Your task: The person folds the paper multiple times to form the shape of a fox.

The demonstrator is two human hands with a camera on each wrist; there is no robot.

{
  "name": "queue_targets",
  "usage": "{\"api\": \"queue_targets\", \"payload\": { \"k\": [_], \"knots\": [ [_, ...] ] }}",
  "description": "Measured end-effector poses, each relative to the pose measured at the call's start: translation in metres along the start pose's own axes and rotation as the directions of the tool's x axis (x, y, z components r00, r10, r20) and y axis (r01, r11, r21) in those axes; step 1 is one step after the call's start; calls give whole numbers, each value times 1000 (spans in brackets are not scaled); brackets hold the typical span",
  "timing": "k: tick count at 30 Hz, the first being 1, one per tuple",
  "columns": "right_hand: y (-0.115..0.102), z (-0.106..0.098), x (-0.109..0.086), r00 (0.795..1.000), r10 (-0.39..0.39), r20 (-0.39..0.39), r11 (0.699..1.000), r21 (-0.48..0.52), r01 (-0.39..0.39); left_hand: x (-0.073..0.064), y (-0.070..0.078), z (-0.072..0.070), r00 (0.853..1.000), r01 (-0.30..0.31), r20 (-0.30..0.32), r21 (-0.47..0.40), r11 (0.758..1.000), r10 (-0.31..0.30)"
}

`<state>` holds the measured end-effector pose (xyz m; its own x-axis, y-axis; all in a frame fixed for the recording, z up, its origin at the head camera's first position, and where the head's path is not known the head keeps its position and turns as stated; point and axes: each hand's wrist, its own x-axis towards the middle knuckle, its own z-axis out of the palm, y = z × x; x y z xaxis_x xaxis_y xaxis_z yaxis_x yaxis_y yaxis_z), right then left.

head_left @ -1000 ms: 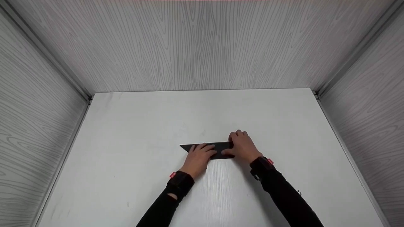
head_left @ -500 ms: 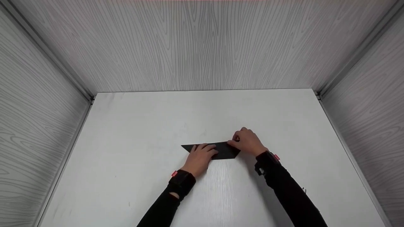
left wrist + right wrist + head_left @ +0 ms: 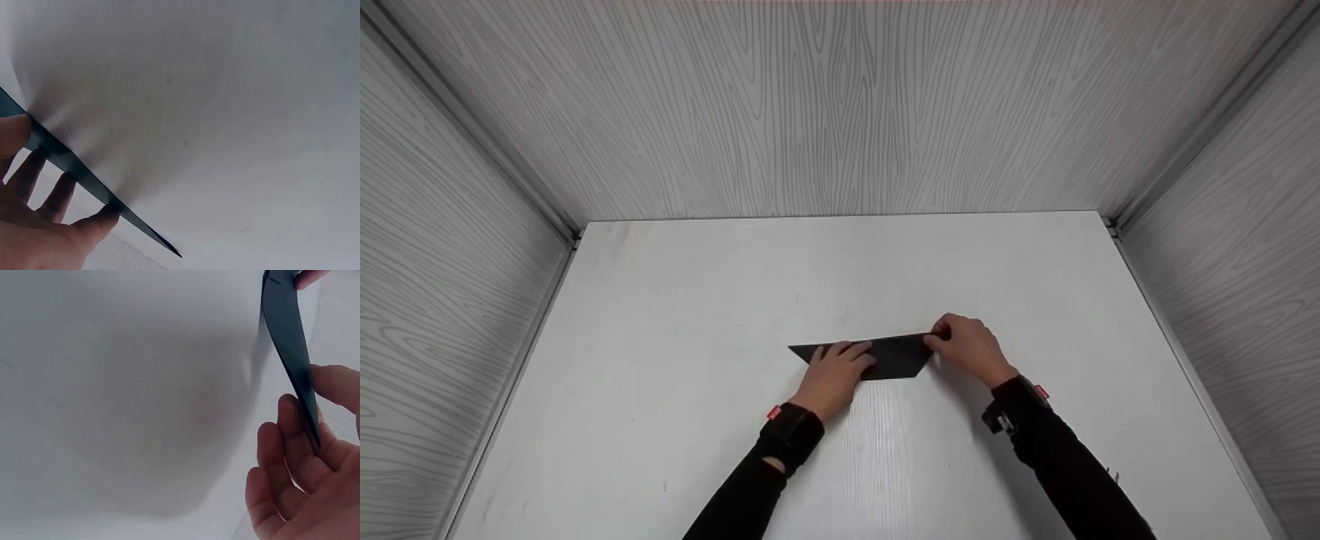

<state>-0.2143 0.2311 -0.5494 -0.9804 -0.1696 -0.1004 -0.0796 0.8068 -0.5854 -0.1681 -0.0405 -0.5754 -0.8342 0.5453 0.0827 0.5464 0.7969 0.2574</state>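
A dark, folded sheet of paper (image 3: 896,360), four-sided with slanted ends, lies on the white tabletop in the head view. My left hand (image 3: 830,381) rests on its left part with fingers spread, pressing it down. At the right end, my right hand (image 3: 971,351) pinches the upper corner between thumb and fingers. The right wrist view shows the paper (image 3: 287,326) curving upward to this hand (image 3: 320,478), its tip between thumb and curled fingers. In the left wrist view the left fingertips touch the paper (image 3: 84,177), seen nearly edge-on.
The white tabletop (image 3: 697,300) is enclosed by a grey wood-grain back panel (image 3: 840,112), a left panel (image 3: 442,285) and a right panel (image 3: 1237,262). Dark bands (image 3: 791,435) sit on both wrists.
My right hand has shifted rightward along the paper from its right part to the upper right corner and now pinches it there. The left hand has stayed in place.
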Motion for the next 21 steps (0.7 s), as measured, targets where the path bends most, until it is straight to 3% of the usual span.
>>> {"api": "queue_targets", "payload": {
  "k": [8,21],
  "knots": [
    [3,5,-15,990,-86,-112,989,113,99,0,-1,1,1000,12,18,-2,1000,-12],
    [-3,19,-39,958,-255,-128,926,252,280,1,4,-6,999,18,38,5,1000,-18]
  ]
}}
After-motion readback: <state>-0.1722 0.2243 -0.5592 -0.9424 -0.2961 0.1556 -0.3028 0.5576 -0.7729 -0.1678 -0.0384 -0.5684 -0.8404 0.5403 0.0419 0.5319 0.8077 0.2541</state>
